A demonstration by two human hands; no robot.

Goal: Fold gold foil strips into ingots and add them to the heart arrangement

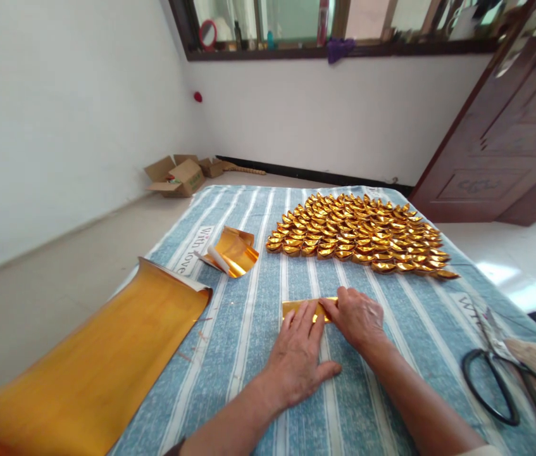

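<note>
A small rectangle of gold foil paper [290, 308] lies on the striped blue cloth in front of me. My left hand [299, 358] rests flat over its middle, fingers stretched out and thumb apart. At the right end of the paper, my right hand [359, 316] has its fingers bent and pressed together on the edge; the fingertips partly hide that end. Beyond my hands stand many folded gold foil ingots [357, 234], packed in tight rows.
A large gold foil sheet [92, 348] covers the left side of the cloth-covered table [258, 380]. Curled foil scraps [235, 250] lie beyond it. Black-handled scissors [490, 367] rest at the right edge. Behind, an open cardboard box [180, 177] sits on the floor, and a door [495, 145] stands right.
</note>
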